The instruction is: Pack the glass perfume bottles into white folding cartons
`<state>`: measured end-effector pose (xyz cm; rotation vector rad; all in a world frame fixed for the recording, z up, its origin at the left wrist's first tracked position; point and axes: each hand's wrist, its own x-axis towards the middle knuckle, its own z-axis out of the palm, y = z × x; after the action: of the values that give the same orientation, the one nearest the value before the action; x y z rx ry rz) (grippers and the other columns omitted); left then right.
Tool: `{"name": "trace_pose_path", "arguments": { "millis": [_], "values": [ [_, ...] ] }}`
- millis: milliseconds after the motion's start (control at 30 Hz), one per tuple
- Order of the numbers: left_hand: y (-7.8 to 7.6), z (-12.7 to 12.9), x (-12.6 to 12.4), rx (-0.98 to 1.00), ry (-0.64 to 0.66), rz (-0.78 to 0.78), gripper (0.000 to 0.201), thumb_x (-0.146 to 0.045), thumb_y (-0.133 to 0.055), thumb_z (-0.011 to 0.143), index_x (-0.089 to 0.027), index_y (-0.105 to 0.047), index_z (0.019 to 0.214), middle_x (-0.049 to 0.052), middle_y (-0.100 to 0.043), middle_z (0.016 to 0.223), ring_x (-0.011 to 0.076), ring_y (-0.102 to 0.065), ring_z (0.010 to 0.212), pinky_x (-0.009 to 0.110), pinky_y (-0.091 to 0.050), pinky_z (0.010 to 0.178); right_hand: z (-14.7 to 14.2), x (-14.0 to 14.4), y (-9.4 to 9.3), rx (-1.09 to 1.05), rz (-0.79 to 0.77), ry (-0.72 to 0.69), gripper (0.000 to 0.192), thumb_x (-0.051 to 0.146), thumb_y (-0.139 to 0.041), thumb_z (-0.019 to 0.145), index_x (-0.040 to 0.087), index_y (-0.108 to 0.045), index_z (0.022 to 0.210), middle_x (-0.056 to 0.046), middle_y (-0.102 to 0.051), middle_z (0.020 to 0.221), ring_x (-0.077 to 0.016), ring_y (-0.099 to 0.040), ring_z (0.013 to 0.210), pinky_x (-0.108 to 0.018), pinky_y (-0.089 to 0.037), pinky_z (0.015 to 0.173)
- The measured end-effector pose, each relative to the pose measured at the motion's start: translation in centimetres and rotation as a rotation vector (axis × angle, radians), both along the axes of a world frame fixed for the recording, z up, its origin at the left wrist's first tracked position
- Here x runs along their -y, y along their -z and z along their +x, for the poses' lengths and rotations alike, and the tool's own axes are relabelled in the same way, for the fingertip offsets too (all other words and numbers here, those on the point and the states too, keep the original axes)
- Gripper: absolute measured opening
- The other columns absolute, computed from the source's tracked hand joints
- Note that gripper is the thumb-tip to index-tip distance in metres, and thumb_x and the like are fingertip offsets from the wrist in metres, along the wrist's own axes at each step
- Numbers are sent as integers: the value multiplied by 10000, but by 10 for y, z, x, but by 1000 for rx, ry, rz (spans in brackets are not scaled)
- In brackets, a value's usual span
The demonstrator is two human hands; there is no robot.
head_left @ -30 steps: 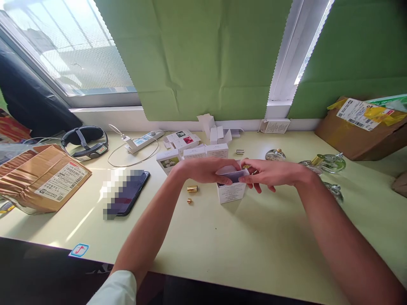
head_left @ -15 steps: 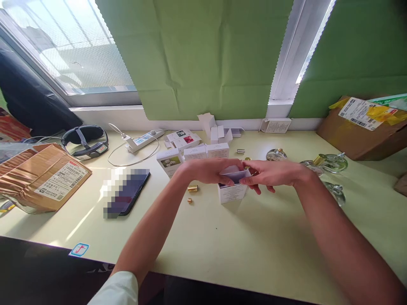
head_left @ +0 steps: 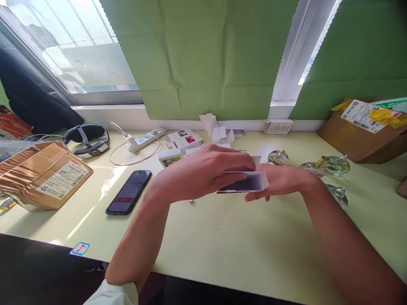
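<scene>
A small white carton (head_left: 249, 184) is held above the table with its top end open, its pale violet inside facing me and a flap standing up. My left hand (head_left: 200, 174) is closed on its left side, thumb along the opening and fingers behind the flap. At the right, my right hand (head_left: 281, 177) grips the carton from behind and beneath; most of those fingers are hidden. A tiny gold piece (head_left: 191, 201) lies below my left hand. Round glass bottles stand right of my hands, among them a clear one (head_left: 278, 158) and a greenish one (head_left: 337, 165).
Behind my hands lie opened white cartons (head_left: 184, 140) and a flower-printed carton (head_left: 170, 157). Left are a phone (head_left: 129, 192), a power strip (head_left: 148, 140) with cable, a headset (head_left: 86, 142) and a brown parcel (head_left: 63, 182). A cardboard box (head_left: 356, 135) stands right.
The carton has been lifted off the table towards me and tipped, so its open end shows more. My left hand has come up with it; my right hand has shifted behind and under it.
</scene>
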<state>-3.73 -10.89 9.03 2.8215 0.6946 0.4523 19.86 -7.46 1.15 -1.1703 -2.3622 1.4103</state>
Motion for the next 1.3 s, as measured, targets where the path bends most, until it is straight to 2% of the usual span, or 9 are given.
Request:
{"name": "trace_pose_path", "arguments": {
  "millis": [67, 133, 333, 500, 633, 833, 1033, 1167, 1300],
  "values": [
    [-4, 0, 9, 21, 4, 25, 257, -253, -431, 1020, -224, -673, 1103, 23, -704, 957, 117, -622, 787, 245, -426, 713, -2, 0, -3, 3, -9, -83, 261, 369, -688, 780, 235, -681, 1004, -62, -683, 992, -217, -672, 806, -290, -577, 552],
    [-4, -1, 13, 26, 12, 34, 264, -252, -440, 1017, -218, -692, 1086, 35, -710, 991, 123, -643, 816, 248, -442, 717, -5, -2, -4, -3, 77, -136, 188, 285, -633, 795, 237, -693, 966, -50, -695, 946, -222, -668, 800, -305, -569, 592],
    [-1, -1, 9, 57, 42, 53, 278, -246, -460, 1009, -234, -732, 1066, 42, -723, 1078, 130, -681, 859, 244, -477, 726, -18, -5, 3, -180, 308, -173, 449, 344, -658, 768, 331, -663, 1217, 1, -656, 1290, -312, -613, 1136, -354, -561, 868],
    [1, 1, 7, 88, -28, 101, 287, -257, -459, 1009, -262, -738, 1075, 36, -724, 1120, 141, -692, 909, 242, -488, 712, -20, -10, 10, -233, 418, -160, 462, 367, -609, 828, 277, -602, 1281, -31, -644, 1299, -284, -623, 1122, -353, -575, 845],
    [4, 2, 7, 78, -66, 108, 285, -245, -465, 1004, -279, -742, 1065, 28, -727, 1090, 145, -686, 925, 244, -483, 750, -19, -11, 12, -193, 453, -94, 355, 347, -594, 859, 296, -625, 1208, -18, -677, 1232, -259, -644, 1068, -326, -567, 830],
    [3, -1, -2, 61, -33, 90, 290, -238, -453, 1006, -238, -742, 1015, 32, -722, 999, 123, -644, 804, 239, -435, 707, -21, -9, 14, -95, 319, -45, 329, 332, -632, 816, 261, -643, 1137, -28, -717, 1017, -228, -670, 890, -319, -563, 726],
    [11, -4, -17, 33, -108, 89, 267, -226, -464, 996, -206, -723, 936, 35, -690, 1073, 127, -628, 822, 263, -415, 722, -21, -7, 21, -41, 166, -92, 369, 433, -687, 809, 244, -627, 1121, -37, -708, 1073, -229, -658, 931, -342, -543, 782],
    [18, -5, -26, -85, -50, 11, 240, -239, -496, 977, -167, -699, 872, 59, -684, 1033, 142, -625, 821, 271, -419, 727, -14, 7, 47, -85, -12, -93, 285, 430, -644, 863, 227, -626, 1062, -25, -699, 960, -193, -655, 818, -313, -542, 700],
    [28, 0, -32, -209, -53, -71, 189, -246, -528, 959, -178, -704, 968, 61, -680, 1113, 175, -632, 953, 275, -425, 800, -5, 24, 85, -301, -163, 93, 362, 443, -662, 866, 217, -605, 1142, -45, -673, 1059, -206, -638, 921, -343, -531, 794]
  ]
}}
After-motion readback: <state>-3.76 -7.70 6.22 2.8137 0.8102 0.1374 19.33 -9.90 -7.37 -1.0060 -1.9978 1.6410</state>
